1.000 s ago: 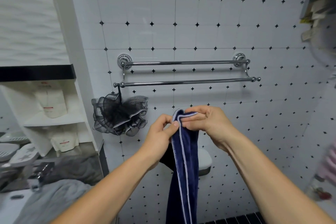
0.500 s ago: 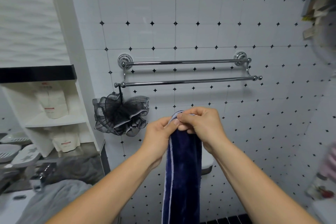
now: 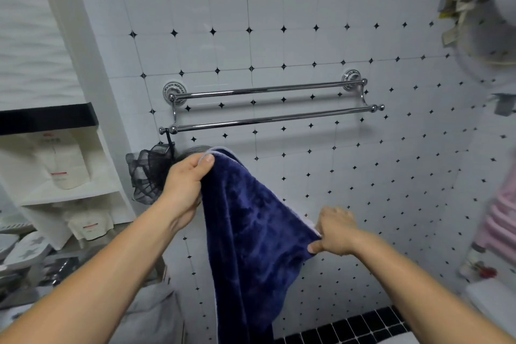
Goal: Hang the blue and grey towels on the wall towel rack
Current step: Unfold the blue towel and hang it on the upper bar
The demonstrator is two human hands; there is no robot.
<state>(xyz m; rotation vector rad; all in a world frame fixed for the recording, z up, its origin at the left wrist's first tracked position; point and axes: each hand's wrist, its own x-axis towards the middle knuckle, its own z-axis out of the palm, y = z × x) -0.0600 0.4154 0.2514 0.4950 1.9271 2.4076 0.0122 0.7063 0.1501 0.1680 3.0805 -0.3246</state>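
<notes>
A dark blue towel (image 3: 251, 232) with a pale edge hangs spread between my hands, below the chrome double-bar towel rack (image 3: 268, 120) on the tiled wall. My left hand (image 3: 185, 187) grips its top corner, just under the rack's left end. My right hand (image 3: 335, 232) pinches the towel's edge lower down and to the right. The rest of the towel hangs down out of view. A grey towel (image 3: 150, 313) lies crumpled at the lower left, partly behind my left arm.
A black mesh bath sponge (image 3: 148, 170) hangs from the rack's left end. White shelves (image 3: 69, 193) with refill pouches stand at the left. A white appliance (image 3: 497, 22) is mounted at the upper right. Pink fabric (image 3: 502, 220) shows at the right edge.
My hands were together on the folded top of the blue towel. My right hand has slid down and right along the edge, spreading the towel open; my left hand rose slightly.
</notes>
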